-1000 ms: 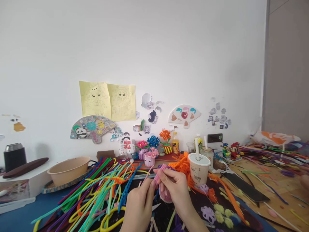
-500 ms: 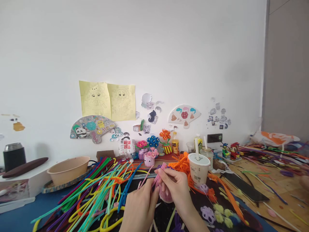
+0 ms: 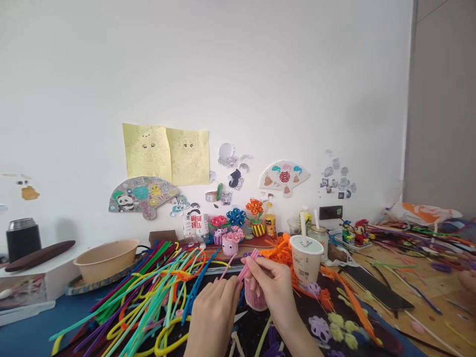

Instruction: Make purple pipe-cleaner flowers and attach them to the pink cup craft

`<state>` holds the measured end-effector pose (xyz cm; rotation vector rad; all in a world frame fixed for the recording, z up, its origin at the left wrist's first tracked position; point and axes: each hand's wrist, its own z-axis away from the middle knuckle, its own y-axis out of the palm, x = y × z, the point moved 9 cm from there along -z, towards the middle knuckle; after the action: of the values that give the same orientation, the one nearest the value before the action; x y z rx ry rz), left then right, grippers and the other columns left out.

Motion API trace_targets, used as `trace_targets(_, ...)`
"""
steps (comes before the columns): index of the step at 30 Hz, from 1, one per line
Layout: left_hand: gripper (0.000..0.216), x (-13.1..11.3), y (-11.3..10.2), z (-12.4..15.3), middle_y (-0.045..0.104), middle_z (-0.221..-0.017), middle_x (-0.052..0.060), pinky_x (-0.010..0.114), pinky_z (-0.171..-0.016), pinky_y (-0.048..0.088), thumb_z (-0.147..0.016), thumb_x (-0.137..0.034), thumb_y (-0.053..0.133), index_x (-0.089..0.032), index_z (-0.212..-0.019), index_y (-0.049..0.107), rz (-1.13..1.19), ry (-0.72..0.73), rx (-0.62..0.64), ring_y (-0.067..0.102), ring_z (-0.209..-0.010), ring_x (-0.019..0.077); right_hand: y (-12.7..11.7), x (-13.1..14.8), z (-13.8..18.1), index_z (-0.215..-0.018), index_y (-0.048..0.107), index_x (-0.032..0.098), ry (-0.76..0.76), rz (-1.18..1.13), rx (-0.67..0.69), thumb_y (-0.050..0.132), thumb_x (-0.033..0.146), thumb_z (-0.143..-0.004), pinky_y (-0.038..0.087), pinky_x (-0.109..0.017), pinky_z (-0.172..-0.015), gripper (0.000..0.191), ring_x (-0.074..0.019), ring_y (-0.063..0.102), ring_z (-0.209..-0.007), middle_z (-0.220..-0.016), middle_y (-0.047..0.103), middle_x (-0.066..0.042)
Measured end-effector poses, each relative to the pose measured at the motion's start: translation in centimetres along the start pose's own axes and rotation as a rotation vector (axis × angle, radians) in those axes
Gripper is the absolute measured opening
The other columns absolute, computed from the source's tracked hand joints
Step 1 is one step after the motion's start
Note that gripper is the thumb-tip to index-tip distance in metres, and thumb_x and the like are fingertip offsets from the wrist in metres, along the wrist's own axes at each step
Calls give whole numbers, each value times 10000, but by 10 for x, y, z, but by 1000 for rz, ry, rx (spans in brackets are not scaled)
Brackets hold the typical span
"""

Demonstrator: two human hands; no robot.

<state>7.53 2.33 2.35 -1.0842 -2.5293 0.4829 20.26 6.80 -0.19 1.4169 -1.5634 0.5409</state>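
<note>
Pink pipe cleaners (image 3: 244,272) are pinched between my two hands, low in the middle of the view. My left hand (image 3: 216,305) is closed around them, its back turned up, and one pink stem sticks out past its knuckles. On the right, my right hand (image 3: 273,282) pinches the upper end of the bundle between thumb and fingers. Just below the right fingers stands a pink ribbed pot (image 3: 256,298), partly covered by that hand. Whether the right hand touches the pot I cannot tell. Below the hands, a pale pointed blade (image 3: 240,316) shows on the dark mat.
Many coloured pipe cleaners (image 3: 159,297) spread on the left beside a beige bowl (image 3: 106,263). A lidded cup with a straw (image 3: 307,260) and orange pipe cleaners (image 3: 279,252) stand right. Pipe-cleaner flower pots (image 3: 230,245) line the wall. A phone (image 3: 379,287) lies right; another person's hand (image 3: 468,280) shows at the edge.
My left hand has rolled over, its fingers curling more tightly on the pink pipe cleaners. The bundle now tilts further right, and more of the pink pot shows.
</note>
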Motion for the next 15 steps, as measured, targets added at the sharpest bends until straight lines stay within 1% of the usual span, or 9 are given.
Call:
trace_targets(5, 249, 1, -4, 1, 638, -659, 1, 275, -523, 479, -1015, -204, 346, -176, -899, 565, -13, -6, -24, 622, -540, 166, -4, 3, 0, -527, 650, 131, -10, -1, -31, 718, 552, -746, 310, -180, -400, 480, -68, 427, -368, -412, 528, 2)
trace_targets(10, 212, 3, -4, 2, 640, -679, 4, 275, -537, 492, -1007, -218, 384, -179, -922, 574, -8, -27, -27, 629, -574, 170, -6, 4, 0, -512, 631, 133, -16, -3, -47, 727, 551, -734, 319, -186, -402, 482, -72, 426, -375, -426, 525, 5)
trace_targets(15, 199, 5, -3, 4, 655, -717, 11, 278, -553, 489, -1005, -221, 393, -180, -975, 585, 0, -38, -48, 627, -592, 173, -12, 3, 0, -597, 682, 132, -14, -23, -85, 732, 555, -728, 321, -188, -400, 446, -72, 402, -387, -436, 508, 19)
